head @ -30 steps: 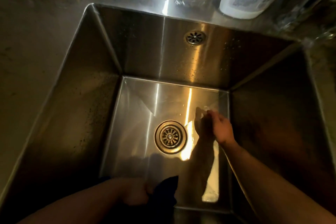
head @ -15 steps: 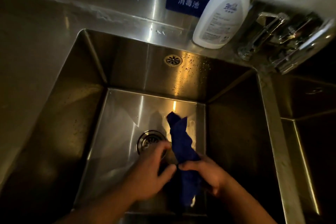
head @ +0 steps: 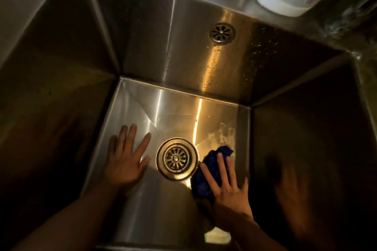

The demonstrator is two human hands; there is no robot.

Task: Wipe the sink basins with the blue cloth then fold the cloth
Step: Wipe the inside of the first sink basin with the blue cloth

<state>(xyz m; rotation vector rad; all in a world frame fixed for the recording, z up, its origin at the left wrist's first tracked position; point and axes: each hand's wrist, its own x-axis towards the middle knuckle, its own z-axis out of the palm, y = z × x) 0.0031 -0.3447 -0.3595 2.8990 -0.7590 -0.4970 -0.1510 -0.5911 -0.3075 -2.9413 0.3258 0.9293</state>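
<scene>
While the left hand (head: 125,161) rests flat, fingers spread, at the drain's (head: 177,159) nine o'clock, the right hand (head: 228,187) presses open-palmed on the bunched blue cloth (head: 206,171) at three o'clock on the sink (head: 142,210) floor.

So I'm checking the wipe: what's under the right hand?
The bunched blue cloth lies under the right hand, pressed flat on the basin floor right of the drain. The steel beneath the cloth is covered, so its state cannot be seen.
</scene>
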